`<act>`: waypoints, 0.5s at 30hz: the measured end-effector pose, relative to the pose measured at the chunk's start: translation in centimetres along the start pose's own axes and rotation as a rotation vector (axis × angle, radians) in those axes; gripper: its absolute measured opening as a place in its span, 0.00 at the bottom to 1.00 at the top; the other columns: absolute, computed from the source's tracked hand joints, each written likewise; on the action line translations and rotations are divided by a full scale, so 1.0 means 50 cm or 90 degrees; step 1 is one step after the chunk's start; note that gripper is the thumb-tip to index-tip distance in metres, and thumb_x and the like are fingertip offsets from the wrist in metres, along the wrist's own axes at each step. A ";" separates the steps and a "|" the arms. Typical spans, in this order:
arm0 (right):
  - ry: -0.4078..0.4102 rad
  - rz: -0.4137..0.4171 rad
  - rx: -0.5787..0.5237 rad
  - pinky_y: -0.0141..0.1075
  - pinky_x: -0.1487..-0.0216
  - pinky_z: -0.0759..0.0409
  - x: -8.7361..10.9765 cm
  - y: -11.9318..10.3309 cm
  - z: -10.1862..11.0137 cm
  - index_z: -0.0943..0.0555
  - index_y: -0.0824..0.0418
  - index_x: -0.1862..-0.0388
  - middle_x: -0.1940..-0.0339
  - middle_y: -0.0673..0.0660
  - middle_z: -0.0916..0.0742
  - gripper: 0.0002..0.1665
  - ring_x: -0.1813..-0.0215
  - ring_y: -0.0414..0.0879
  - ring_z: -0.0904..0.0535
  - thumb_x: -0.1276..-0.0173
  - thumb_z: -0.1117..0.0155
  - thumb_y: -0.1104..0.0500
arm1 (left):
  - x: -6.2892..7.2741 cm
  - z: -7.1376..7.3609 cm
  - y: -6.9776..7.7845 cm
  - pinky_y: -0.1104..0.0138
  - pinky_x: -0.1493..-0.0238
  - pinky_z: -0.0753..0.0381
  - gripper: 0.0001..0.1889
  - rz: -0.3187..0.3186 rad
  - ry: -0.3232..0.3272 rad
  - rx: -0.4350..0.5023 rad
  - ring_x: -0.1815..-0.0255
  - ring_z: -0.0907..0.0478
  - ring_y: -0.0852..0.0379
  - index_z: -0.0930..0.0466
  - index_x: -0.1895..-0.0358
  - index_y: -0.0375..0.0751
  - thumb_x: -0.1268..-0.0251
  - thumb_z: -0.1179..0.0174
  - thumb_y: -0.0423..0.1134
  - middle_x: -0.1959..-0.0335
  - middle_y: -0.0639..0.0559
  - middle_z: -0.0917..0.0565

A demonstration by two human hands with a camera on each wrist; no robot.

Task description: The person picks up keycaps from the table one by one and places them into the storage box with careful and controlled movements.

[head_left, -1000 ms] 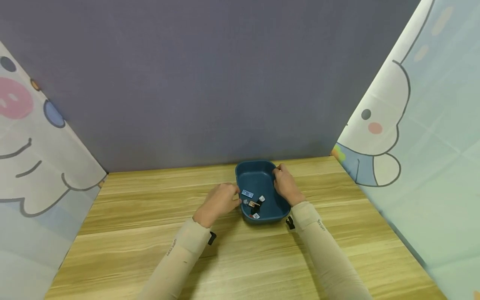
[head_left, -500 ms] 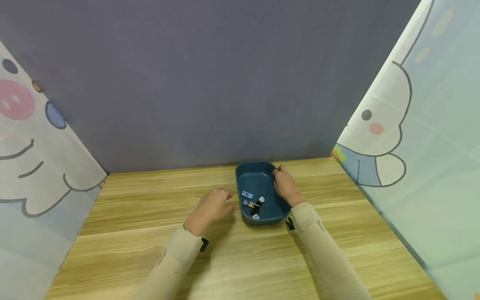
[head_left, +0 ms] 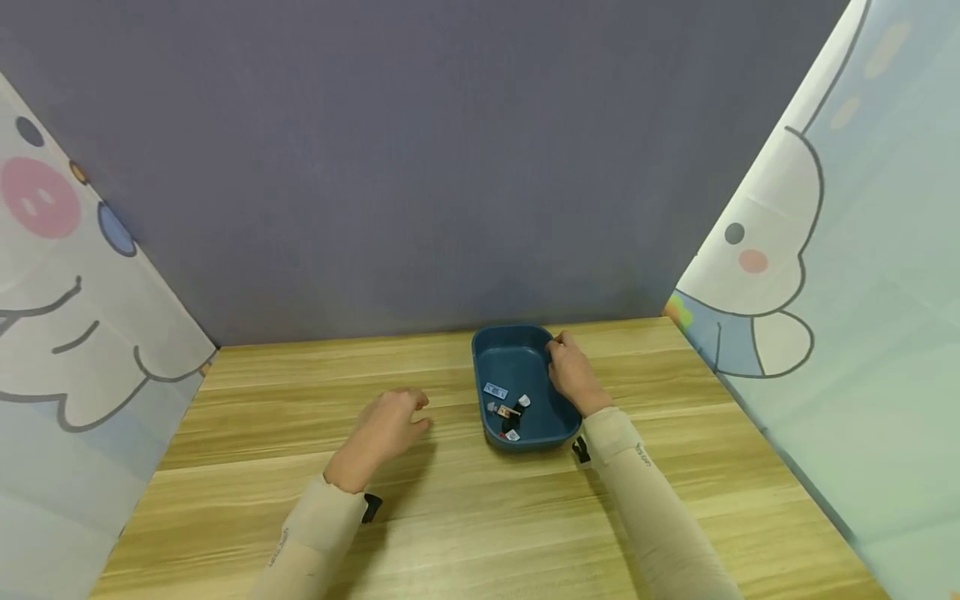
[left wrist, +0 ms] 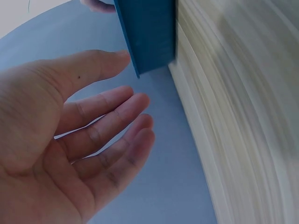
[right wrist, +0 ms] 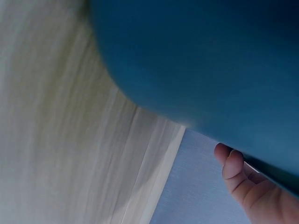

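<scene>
A dark blue plastic bin (head_left: 514, 362) stands on the wooden table, right of centre. At its right rim my right hand (head_left: 573, 375) grips the edge; the right wrist view shows the thumb and fingers (right wrist: 233, 165) at the rim. Small items lie in the near half of the bin: a light blue printed piece (head_left: 495, 390), a tan piece (head_left: 507, 411), a black piece (head_left: 512, 422) and white bits. Left of the bin, my left hand (head_left: 381, 431) is held over the table, apart from the bin. In the left wrist view its fingers (left wrist: 110, 105) are loosely spread and hold nothing.
The wooden table (head_left: 300, 467) ends at a grey backdrop (head_left: 420, 183) behind the bin. Printed cartoon cloths hang at the left (head_left: 82, 350) and right (head_left: 862, 333) sides. Both sleeves carry a black wrist strap piece.
My left hand has drawn away from the bin's left side, moving left and toward me, with its fingers opening. The right hand and the bin stay in place.
</scene>
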State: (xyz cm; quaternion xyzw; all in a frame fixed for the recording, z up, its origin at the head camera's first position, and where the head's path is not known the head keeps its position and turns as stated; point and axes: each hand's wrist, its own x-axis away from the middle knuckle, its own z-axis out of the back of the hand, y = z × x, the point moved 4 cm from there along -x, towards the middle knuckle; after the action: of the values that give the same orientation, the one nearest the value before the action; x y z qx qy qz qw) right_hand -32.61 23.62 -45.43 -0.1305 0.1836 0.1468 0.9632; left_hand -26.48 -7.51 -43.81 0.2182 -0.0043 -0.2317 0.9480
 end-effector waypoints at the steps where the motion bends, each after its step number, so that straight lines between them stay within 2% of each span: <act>1: 0.001 -0.002 0.000 0.48 0.59 0.17 0.000 0.000 0.000 0.21 0.77 0.53 0.51 0.71 0.25 0.13 0.58 0.61 0.19 0.38 0.37 0.76 | 0.004 0.002 -0.005 0.55 0.57 0.17 0.15 0.002 0.001 0.002 0.54 0.17 0.46 0.15 0.50 0.37 0.38 0.29 0.39 0.53 0.45 0.15; 6: -0.004 -0.007 0.010 0.47 0.59 0.17 0.000 -0.001 -0.003 0.21 0.77 0.53 0.51 0.71 0.25 0.13 0.58 0.61 0.19 0.37 0.37 0.75 | 0.029 0.011 -0.039 0.54 0.57 0.17 0.16 0.017 0.004 0.006 0.56 0.17 0.45 0.16 0.50 0.35 0.38 0.29 0.38 0.53 0.43 0.15; 10: -0.016 -0.017 0.009 0.48 0.58 0.17 -0.001 0.000 -0.006 0.21 0.77 0.52 0.50 0.71 0.25 0.13 0.57 0.61 0.19 0.36 0.38 0.75 | 0.053 0.023 -0.066 0.51 0.52 0.18 0.16 0.030 0.001 0.010 0.53 0.17 0.42 0.17 0.49 0.32 0.37 0.30 0.37 0.51 0.40 0.16; 15: -0.013 -0.021 0.009 0.48 0.56 0.17 -0.001 0.000 -0.004 0.21 0.77 0.53 0.50 0.71 0.25 0.13 0.56 0.61 0.20 0.36 0.38 0.75 | 0.080 0.034 -0.090 0.49 0.51 0.19 0.17 0.044 -0.007 0.029 0.51 0.18 0.40 0.18 0.47 0.30 0.36 0.32 0.36 0.49 0.38 0.17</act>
State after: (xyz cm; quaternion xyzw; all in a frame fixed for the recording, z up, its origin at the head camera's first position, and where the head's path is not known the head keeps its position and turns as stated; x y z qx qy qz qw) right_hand -32.69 23.53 -45.58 -0.1249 0.1729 0.1307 0.9682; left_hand -25.06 -13.59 -44.54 0.2381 -0.0223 -0.1999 0.9502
